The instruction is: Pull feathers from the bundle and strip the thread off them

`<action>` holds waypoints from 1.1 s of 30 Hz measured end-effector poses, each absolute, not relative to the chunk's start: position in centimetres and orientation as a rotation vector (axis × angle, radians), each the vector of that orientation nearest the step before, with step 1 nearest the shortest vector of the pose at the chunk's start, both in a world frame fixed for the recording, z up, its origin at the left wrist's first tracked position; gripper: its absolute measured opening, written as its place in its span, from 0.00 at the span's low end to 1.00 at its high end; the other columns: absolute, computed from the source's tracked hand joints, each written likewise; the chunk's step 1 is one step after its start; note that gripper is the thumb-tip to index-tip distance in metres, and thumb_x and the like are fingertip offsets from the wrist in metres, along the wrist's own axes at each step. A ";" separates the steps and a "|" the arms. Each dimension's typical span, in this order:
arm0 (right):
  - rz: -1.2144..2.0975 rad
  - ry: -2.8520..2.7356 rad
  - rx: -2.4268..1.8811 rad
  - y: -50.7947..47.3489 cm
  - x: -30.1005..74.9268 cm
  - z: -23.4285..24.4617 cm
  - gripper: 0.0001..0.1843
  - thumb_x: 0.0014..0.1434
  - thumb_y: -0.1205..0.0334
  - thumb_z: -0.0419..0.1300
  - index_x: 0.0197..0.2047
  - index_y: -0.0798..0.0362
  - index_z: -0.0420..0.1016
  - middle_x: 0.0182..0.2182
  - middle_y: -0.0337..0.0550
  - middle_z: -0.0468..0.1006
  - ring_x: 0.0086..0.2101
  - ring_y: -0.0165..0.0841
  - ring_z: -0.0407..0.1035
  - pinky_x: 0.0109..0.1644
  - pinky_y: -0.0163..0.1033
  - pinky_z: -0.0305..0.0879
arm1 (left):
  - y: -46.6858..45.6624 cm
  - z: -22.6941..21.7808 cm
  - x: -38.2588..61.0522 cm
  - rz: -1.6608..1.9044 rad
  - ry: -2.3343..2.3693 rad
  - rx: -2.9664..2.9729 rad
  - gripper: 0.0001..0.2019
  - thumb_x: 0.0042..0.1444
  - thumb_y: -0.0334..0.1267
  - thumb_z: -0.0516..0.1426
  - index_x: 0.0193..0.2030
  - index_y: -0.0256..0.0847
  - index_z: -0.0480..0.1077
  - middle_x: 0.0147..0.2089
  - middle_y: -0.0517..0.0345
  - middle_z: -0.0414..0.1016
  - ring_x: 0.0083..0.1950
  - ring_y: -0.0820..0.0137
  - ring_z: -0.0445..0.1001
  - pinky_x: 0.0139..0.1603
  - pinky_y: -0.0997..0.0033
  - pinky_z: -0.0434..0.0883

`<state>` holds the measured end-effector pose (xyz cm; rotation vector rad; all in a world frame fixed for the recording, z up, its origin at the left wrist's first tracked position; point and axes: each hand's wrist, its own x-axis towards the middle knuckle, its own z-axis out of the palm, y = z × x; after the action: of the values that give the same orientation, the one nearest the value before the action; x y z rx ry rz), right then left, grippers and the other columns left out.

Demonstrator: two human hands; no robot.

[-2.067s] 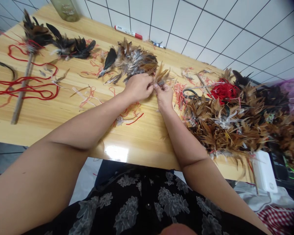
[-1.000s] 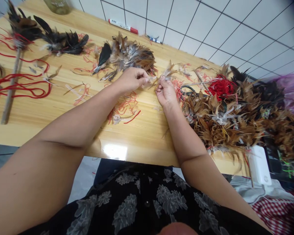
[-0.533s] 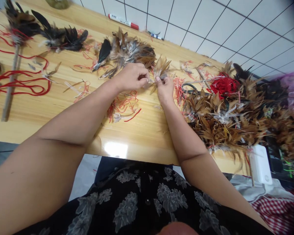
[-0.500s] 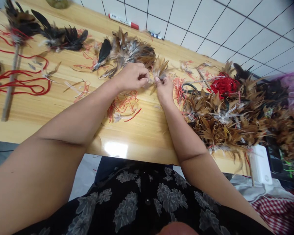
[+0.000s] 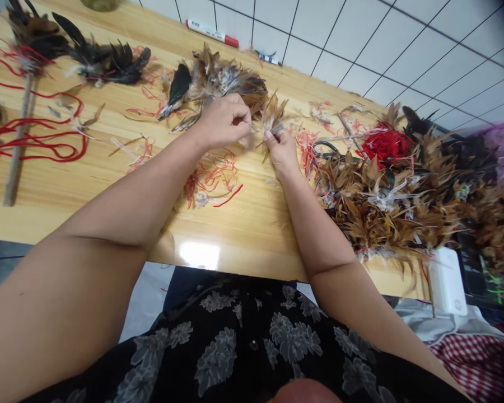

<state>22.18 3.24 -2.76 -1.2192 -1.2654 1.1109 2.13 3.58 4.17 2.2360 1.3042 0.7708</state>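
Tawny, wispy feather tuft [image 5: 273,115] sits pinched in the right hand [image 5: 280,152] at mid-table, the left hand [image 5: 224,120] just beside it, its grip unclear. A bristly heap of brown feathers [image 5: 382,207] covers the right end of the wooden table [image 5: 235,235], a smaller feather bunch [image 5: 222,81] lies near the far edge, and tangled red thread [image 5: 212,182] lies near the near edge.

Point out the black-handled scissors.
The black-handled scissors lie on the wooden table in the head view, just right of the right hand, against the brown feather heap and left of the red thread tangle.
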 end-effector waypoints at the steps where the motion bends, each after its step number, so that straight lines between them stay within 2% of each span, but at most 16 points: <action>1: 1.089 -1.256 -1.231 3.3 22.1 -2.7 0.23 0.68 0.53 0.76 0.32 0.48 0.66 0.37 0.38 0.71 0.52 0.35 0.72 0.59 0.40 0.74 | 3.6 4.3 2.1 0.752 1.301 2.222 0.09 0.63 0.31 0.60 0.31 0.46 0.68 0.42 0.56 0.76 0.50 0.63 0.73 0.60 0.60 0.72; 5: 1.104 -1.253 -1.228 3.4 22.0 -2.7 0.23 0.66 0.52 0.78 0.33 0.47 0.68 0.38 0.38 0.74 0.53 0.37 0.73 0.59 0.41 0.76 | 3.6 4.5 2.1 0.646 1.242 2.149 0.08 0.60 0.27 0.60 0.31 0.43 0.72 0.40 0.58 0.77 0.47 0.65 0.74 0.55 0.63 0.71; 9: 1.166 -1.264 -1.241 2.9 22.1 -2.6 0.22 0.66 0.52 0.79 0.33 0.48 0.71 0.34 0.35 0.74 0.47 0.35 0.74 0.54 0.39 0.75 | 3.5 4.8 2.4 0.648 1.279 2.124 0.08 0.61 0.27 0.60 0.32 0.42 0.72 0.41 0.56 0.78 0.50 0.64 0.77 0.57 0.63 0.72; 14: 1.285 -1.300 -1.189 1.9 21.6 -1.7 0.23 0.64 0.46 0.81 0.35 0.48 0.74 0.31 0.32 0.77 0.38 0.30 0.72 0.47 0.37 0.74 | 3.6 4.7 2.4 0.682 1.323 2.152 0.08 0.61 0.32 0.64 0.32 0.43 0.70 0.38 0.56 0.79 0.53 0.62 0.78 0.56 0.62 0.72; 20: 1.417 -1.066 -1.171 1.8 21.7 -0.3 0.21 0.68 0.51 0.79 0.37 0.49 0.73 0.30 0.32 0.77 0.33 0.26 0.69 0.39 0.33 0.67 | 3.2 4.2 2.3 0.955 1.231 1.874 0.12 0.70 0.44 0.68 0.39 0.43 0.73 0.39 0.58 0.81 0.48 0.65 0.75 0.51 0.60 0.70; 24: 1.408 -0.929 -1.158 2.4 22.5 -0.3 0.21 0.71 0.51 0.77 0.38 0.49 0.70 0.31 0.32 0.77 0.29 0.23 0.64 0.32 0.30 0.58 | 3.7 3.0 2.4 1.058 1.182 1.722 0.07 0.68 0.40 0.69 0.43 0.41 0.78 0.42 0.58 0.84 0.44 0.68 0.74 0.52 0.60 0.72; 28: 1.410 -0.889 -1.148 2.4 22.4 -0.3 0.22 0.70 0.51 0.78 0.37 0.47 0.69 0.28 0.30 0.74 0.27 0.23 0.62 0.30 0.30 0.57 | 3.6 1.8 3.9 1.001 1.108 1.708 0.08 0.60 0.34 0.69 0.46 0.39 0.83 0.46 0.52 0.88 0.47 0.62 0.83 0.54 0.56 0.78; 31: 1.432 -0.879 -1.132 2.1 21.9 -0.2 0.24 0.67 0.54 0.80 0.37 0.47 0.67 0.26 0.27 0.70 0.26 0.24 0.61 0.30 0.30 0.58 | 3.0 1.5 5.3 1.012 1.124 1.723 0.08 0.59 0.34 0.70 0.45 0.40 0.82 0.44 0.50 0.88 0.51 0.56 0.87 0.55 0.55 0.83; 33: 1.448 -0.868 -1.136 1.9 21.7 -0.1 0.24 0.67 0.55 0.80 0.36 0.47 0.67 0.25 0.27 0.70 0.25 0.23 0.61 0.30 0.30 0.58 | 2.7 1.4 5.8 1.054 1.145 1.734 0.07 0.60 0.34 0.69 0.44 0.41 0.80 0.43 0.51 0.88 0.51 0.56 0.88 0.55 0.55 0.84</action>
<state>21.67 1.89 -0.08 -1.1356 -0.8682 1.4476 5.84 2.69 1.36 1.7338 1.1452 1.0542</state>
